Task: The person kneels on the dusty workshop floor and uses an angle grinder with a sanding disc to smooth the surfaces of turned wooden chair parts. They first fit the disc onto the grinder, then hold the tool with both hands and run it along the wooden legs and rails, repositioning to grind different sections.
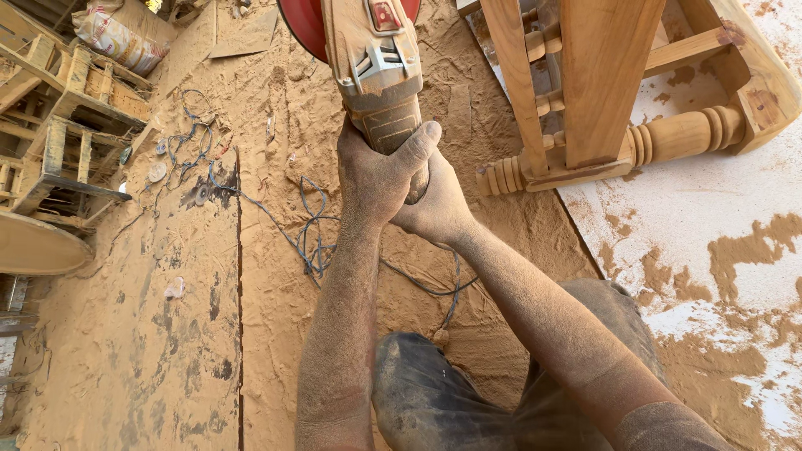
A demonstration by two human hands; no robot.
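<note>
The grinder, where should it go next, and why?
Probably a small swing right. Both hands, left hand and right hand, grip the grinder, and its red disc hangs over sawdust, apart from the wooden furniture frame.

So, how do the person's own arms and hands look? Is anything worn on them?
Both forearms are bare and coated in fine sawdust. The left hand and right hand wear no gloves, rings or watch. No sleeves reach the forearms; dust clings to the hairs.
</note>
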